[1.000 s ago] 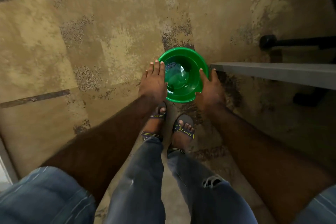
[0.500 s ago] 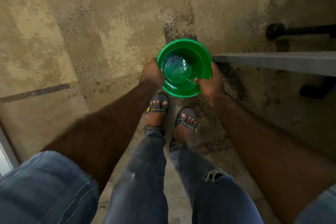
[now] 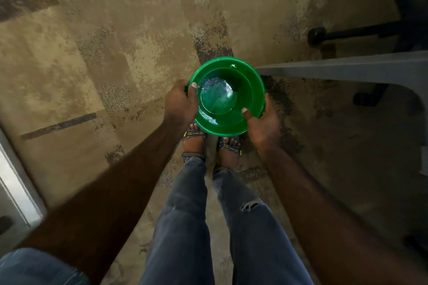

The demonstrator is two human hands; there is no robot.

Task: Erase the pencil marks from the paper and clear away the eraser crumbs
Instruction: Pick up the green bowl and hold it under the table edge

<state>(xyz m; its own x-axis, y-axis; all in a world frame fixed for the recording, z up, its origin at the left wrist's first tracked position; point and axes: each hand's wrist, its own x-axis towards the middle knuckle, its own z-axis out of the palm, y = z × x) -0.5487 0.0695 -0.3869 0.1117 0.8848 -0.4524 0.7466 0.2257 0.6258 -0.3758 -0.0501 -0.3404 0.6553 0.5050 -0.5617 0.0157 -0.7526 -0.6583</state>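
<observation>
Green bowl point(image 3: 228, 109) lifted off the floor — both hands (thumbs inside).

Green bowl with eraser crumbs, held above the floor

The green bowl point(image 3: 228, 99) is round, glossy plastic with a wide flared rim and a stepped inner wall, its mouth facing up toward the camera and tipped slightly. It is held clear of the floor, above the person's feet, with the left hand point(image 3: 179, 102) gripping its left rim, thumb over the edge, and the right hand point(image 3: 261, 122) gripping the lower right rim, thumb inside. A scatter of small dark eraser crumbs point(image 3: 209, 83) clings to the upper left of the inner wall; the flat bottom shines with pale reflections.
</observation>
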